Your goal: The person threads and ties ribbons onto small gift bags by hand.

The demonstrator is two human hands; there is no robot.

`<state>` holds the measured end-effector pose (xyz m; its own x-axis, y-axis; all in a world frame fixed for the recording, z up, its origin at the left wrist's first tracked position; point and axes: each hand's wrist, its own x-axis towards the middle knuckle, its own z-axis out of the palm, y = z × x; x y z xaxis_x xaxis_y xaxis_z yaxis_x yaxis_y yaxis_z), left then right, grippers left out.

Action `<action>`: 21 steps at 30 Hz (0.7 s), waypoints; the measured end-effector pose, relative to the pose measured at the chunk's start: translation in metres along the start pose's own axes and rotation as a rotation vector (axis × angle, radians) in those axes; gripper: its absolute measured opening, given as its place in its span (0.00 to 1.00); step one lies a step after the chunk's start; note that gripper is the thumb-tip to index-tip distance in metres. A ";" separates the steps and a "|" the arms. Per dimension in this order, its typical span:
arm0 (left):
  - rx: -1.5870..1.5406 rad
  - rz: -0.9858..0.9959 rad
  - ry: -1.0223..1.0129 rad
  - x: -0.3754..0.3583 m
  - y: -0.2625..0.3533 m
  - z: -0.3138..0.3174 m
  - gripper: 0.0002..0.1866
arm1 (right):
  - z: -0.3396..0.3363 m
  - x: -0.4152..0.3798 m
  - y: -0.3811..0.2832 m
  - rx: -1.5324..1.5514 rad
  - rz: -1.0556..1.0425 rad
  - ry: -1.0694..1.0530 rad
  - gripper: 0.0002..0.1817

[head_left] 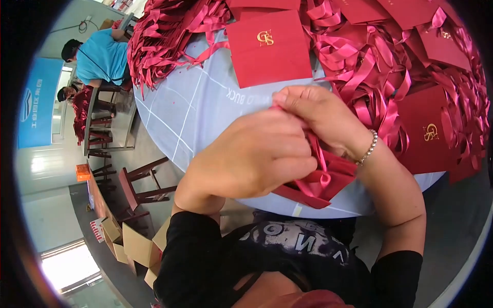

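Note:
My left hand (251, 154) is closed in a fist, slightly blurred, with its fingers curled over a pink-red ribbon. My right hand (321, 113), wearing a beaded bracelet, pinches the same ribbon at its fingertips, close against the left knuckles. Below the hands, a red paper gift bag (336, 179) rests at the near table edge, its ribbon (322, 172) running up between the hands. The left hand hides part of this bag. Just beyond, a flat red gift bag (269, 56) with a gold monogram lies on the table.
Red bags with ribbon handles (375, 77) are heaped on the right of the pale blue-covered table (174, 113). A stack of bags (167, 38) sits at the far left. Leftward are a wooden stool (136, 190), cardboard boxes (138, 246) and a person in blue (102, 56).

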<state>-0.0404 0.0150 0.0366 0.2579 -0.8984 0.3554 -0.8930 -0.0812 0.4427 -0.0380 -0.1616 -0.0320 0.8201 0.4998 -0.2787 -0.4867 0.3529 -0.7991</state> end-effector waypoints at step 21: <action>-0.431 -0.531 0.025 -0.001 -0.026 0.003 0.05 | -0.047 0.003 -0.033 -1.346 -0.803 0.761 0.16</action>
<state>-0.0191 0.0163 0.0223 0.6330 -0.7740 0.0162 -0.4183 -0.3243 0.8485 -0.0057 -0.2093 -0.0315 0.8501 -0.0461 0.5246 0.3233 -0.7406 -0.5890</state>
